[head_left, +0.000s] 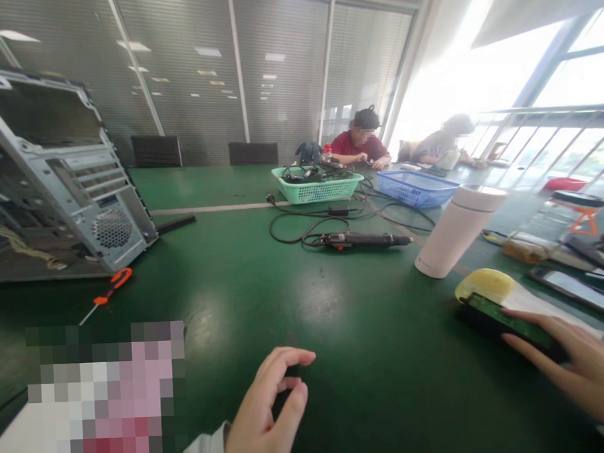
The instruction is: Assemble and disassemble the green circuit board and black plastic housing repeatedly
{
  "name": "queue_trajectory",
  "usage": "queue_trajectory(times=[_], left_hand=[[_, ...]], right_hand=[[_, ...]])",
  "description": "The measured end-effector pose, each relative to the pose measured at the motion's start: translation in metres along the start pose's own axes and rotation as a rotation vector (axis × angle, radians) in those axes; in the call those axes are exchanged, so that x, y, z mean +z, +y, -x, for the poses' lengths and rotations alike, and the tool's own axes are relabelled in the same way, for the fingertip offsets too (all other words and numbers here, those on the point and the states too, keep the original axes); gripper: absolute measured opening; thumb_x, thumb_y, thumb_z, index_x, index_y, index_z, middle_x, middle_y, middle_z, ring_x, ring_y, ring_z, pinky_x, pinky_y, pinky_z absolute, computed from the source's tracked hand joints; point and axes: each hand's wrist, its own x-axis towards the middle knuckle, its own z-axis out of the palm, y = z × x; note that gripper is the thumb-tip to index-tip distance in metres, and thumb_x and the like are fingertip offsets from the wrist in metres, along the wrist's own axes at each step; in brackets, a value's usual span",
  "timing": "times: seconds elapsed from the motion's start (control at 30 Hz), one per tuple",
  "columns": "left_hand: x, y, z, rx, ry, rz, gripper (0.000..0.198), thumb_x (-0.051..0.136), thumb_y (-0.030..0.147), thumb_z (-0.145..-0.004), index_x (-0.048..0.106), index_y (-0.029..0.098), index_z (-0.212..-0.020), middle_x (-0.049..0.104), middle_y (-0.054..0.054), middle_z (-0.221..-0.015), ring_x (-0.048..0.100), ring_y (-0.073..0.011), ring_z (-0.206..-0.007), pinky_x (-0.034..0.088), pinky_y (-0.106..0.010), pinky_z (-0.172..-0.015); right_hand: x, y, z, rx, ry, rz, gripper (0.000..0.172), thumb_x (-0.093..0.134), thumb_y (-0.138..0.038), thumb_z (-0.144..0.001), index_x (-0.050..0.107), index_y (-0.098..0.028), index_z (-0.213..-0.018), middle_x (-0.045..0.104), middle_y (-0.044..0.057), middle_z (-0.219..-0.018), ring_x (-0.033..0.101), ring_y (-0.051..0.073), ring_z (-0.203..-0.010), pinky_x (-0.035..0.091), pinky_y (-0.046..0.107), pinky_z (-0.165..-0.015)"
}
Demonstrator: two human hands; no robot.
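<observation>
No text legible. Right hand (583, 364) grips black oblong part with green circuit-board face (486, 306); any print there lost to blur. Beyond the grip, to its left: pale pink cylindrical flask (455, 236), faint mark near base, too small to read. Farther left: black pen-shaped electric screwdriver (367, 241), pale marking on body, unreadable. Just beyond the grip: flat black-edged device with pale screen (585, 291), contents indistinct.
</observation>
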Motion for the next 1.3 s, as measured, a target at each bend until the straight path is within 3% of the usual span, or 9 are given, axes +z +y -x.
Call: queue_trajectory(times=[0.23,0.43,0.57,0.67,0.8,0.93,1.1,1.2,1.3], left_hand=[[0.000,0.002,0.000,0.002,0.006,-0.011,0.027,0.051,0.017,-0.090,0.067,0.028,-0.108,0.067,-0.004,-0.115,0.061,-0.0220,-0.112,0.053,-0.028,-0.092],[0.000,0.002,0.001,-0.034,-0.007,0.011,0.029,0.051,0.016,-0.090,0.065,0.028,-0.112,0.066,-0.004,-0.118,0.061,-0.0220,-0.113,0.052,-0.030,-0.094],[0.001,-0.007,0.002,-0.086,0.043,0.087,0.044,0.051,0.014,-0.091,0.051,0.029,-0.132,0.062,-0.005,-0.127,0.057,-0.0209,-0.121,0.051,-0.030,-0.095],[0.002,-0.015,0.003,-0.112,0.063,0.191,0.046,0.056,0.021,-0.091,0.047,0.027,-0.135,0.059,-0.005,-0.136,0.056,-0.0217,-0.121,0.050,-0.031,-0.096],[0.004,-0.017,0.003,-0.145,0.055,0.290,0.045,0.061,0.030,-0.090,0.050,0.023,-0.133,0.062,-0.006,-0.134,0.062,-0.0214,-0.112,0.049,-0.031,-0.098],[0.006,-0.014,0.004,-0.175,0.100,0.313,0.038,0.065,0.031,-0.087,0.059,0.026,-0.125,0.066,-0.002,-0.127,0.061,-0.0218,-0.113,0.050,-0.028,-0.095],[0.006,-0.016,0.005,-0.198,0.118,0.305,0.042,0.064,0.029,-0.087,0.058,0.028,-0.128,0.065,-0.001,-0.128,0.063,-0.0210,-0.107,0.048,-0.030,-0.096],[0.004,-0.013,0.005,-0.206,0.076,0.249,0.044,0.061,0.026,-0.088,0.054,0.027,-0.131,0.067,-0.003,-0.123,0.066,-0.0198,-0.098,0.048,-0.031,-0.095],[0.000,-0.008,0.003,-0.193,-0.002,0.189,0.037,0.055,0.019,-0.089,0.056,0.026,-0.126,0.068,-0.002,-0.107,0.065,-0.0190,-0.093,0.049,-0.031,-0.089]], right_hand=[[0.008,-0.035,-0.004,-0.187,0.033,0.015,0.046,0.052,-0.058,-0.082,0.063,-0.024,-0.113,0.068,0.012,-0.107,0.065,0.032,-0.099,0.052,0.051,-0.085],[0.007,-0.134,-0.006,-0.548,0.066,-0.084,0.039,0.054,-0.037,-0.091,0.050,-0.029,-0.129,0.063,0.007,-0.116,0.059,0.025,-0.105,0.050,0.041,-0.088],[0.010,-0.204,-0.004,-0.615,0.018,-0.289,0.037,0.053,-0.029,-0.093,0.046,-0.027,-0.128,0.063,0.007,-0.115,0.057,0.024,-0.105,0.049,0.040,-0.089],[0.019,-0.237,0.000,-0.645,-0.024,-0.423,0.034,0.054,-0.027,-0.092,0.044,-0.026,-0.124,0.064,0.007,-0.113,0.058,0.023,-0.103,0.051,0.038,-0.086],[0.034,-0.250,0.007,-0.657,-0.007,-0.476,0.028,0.054,-0.026,-0.091,0.046,-0.024,-0.118,0.063,0.008,-0.111,0.059,0.023,-0.100,0.053,0.037,-0.083],[0.042,-0.243,0.011,-0.680,0.060,-0.417,0.024,0.051,-0.023,-0.093,0.051,-0.022,-0.116,0.062,0.009,-0.112,0.057,0.023,-0.101,0.053,0.038,-0.084],[0.046,-0.238,0.012,-0.636,0.014,-0.462,0.028,0.054,-0.024,-0.091,0.052,-0.024,-0.120,0.061,0.007,-0.114,0.057,0.020,-0.101,0.051,0.034,-0.086],[0.050,-0.238,0.013,-0.482,-0.072,-0.641,0.027,0.056,-0.025,-0.090,0.055,-0.028,-0.117,0.061,0.004,-0.113,0.058,0.018,-0.101,0.048,0.030,-0.086],[0.053,-0.239,0.011,-0.158,-0.241,-0.956,0.022,0.061,-0.034,-0.087,0.061,-0.026,-0.107,0.063,0.001,-0.096,0.059,0.015,-0.088,0.046,0.027,-0.078]])
